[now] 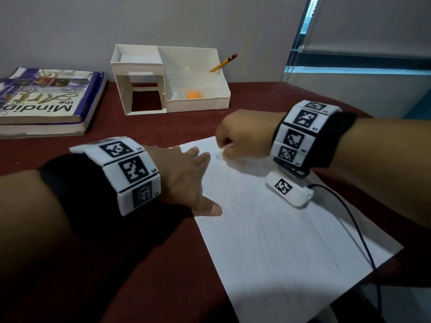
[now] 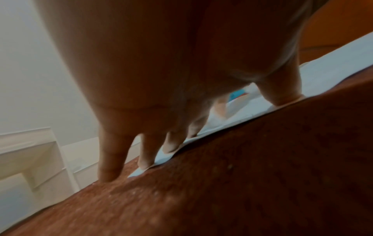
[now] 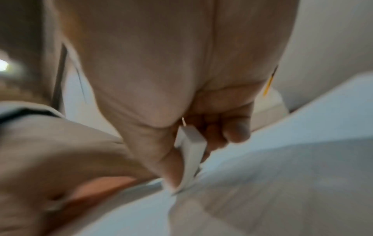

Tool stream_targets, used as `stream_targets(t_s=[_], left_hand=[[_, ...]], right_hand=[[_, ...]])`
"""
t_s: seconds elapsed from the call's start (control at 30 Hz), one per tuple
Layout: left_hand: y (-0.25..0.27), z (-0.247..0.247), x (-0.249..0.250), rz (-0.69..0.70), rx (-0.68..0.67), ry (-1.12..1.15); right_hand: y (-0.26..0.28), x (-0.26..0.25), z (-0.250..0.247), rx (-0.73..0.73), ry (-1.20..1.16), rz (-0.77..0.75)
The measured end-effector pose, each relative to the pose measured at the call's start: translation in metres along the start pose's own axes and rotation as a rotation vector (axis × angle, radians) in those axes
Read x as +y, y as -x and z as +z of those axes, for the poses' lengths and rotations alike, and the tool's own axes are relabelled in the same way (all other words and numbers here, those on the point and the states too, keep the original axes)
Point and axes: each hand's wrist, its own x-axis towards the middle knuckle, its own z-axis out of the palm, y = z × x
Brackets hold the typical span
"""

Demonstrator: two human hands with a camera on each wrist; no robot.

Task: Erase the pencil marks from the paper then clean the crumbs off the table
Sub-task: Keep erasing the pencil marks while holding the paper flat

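A white sheet of paper (image 1: 275,224) lies on the dark red table (image 1: 151,264). My left hand (image 1: 186,176) lies flat with spread straight fingers (image 2: 110,159) pressing the paper's left edge (image 2: 333,67) near its far corner. My right hand (image 1: 242,138) is curled into a fist at the paper's far end and pinches a white eraser (image 1: 220,153), whose lower end touches the sheet. In the right wrist view the eraser (image 3: 191,153) sits between thumb and curled fingers, its tip on the paper (image 3: 282,175). No pencil marks show clearly.
A white cardboard organiser (image 1: 168,80) stands at the back with a pencil (image 1: 224,62) and an orange ball (image 1: 194,95) in it. Two stacked books (image 1: 46,101) lie at the back left. A cable (image 1: 354,220) from the right wrist crosses the paper's right side.
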Motion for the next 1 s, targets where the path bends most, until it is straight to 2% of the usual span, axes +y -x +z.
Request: stream_targets(t_s=[0.07, 0.17, 0.2, 0.3, 0.37, 0.47, 0.5, 0.63, 0.67, 0.77, 0.8, 0.93, 1.0], left_hand=[[-0.002, 0.001, -0.002, 0.016, 0.019, -0.005], [-0.005, 0.005, -0.006, 0.057, 0.004, 0.032], [-0.005, 0.005, -0.006, 0.059, 0.007, 0.024], [-0.006, 0.003, -0.004, 0.023, 0.024, -0.029], [-0.006, 0.003, -0.004, 0.021, 0.008, -0.029], [-0.008, 0.005, -0.010, 0.049, -0.014, 0.001], [-0.009, 0.005, -0.012, 0.045, -0.017, 0.006], [-0.011, 0.005, -0.011, 0.041, -0.003, -0.018], [-0.012, 0.006, -0.011, 0.058, -0.003, -0.009], [-0.017, 0.010, -0.017, 0.125, 0.001, 0.057], [-0.017, 0.010, -0.018, 0.131, 0.002, 0.058], [-0.010, 0.004, -0.011, 0.049, 0.005, -0.027], [-0.009, 0.004, -0.011, 0.052, -0.002, -0.026]], right_hand=[[0.002, -0.002, 0.002, -0.004, 0.004, -0.026], [0.012, -0.013, 0.002, -0.167, -0.104, -0.138], [0.011, -0.011, 0.001, -0.168, -0.120, -0.141], [0.000, 0.004, -0.001, -0.041, -0.032, -0.031], [0.003, 0.005, 0.002, -0.036, -0.033, -0.033], [0.016, -0.009, 0.004, -0.191, -0.129, -0.134], [0.016, -0.009, 0.003, -0.190, -0.133, -0.135], [0.005, 0.004, 0.000, -0.030, -0.031, 0.013], [0.007, 0.002, 0.002, -0.032, -0.023, -0.008], [0.020, -0.019, 0.003, -0.187, -0.047, -0.162], [0.020, -0.020, 0.002, -0.201, -0.062, -0.170], [0.005, 0.007, -0.001, -0.031, 0.015, 0.004], [0.010, 0.004, 0.002, -0.047, -0.003, -0.024]])
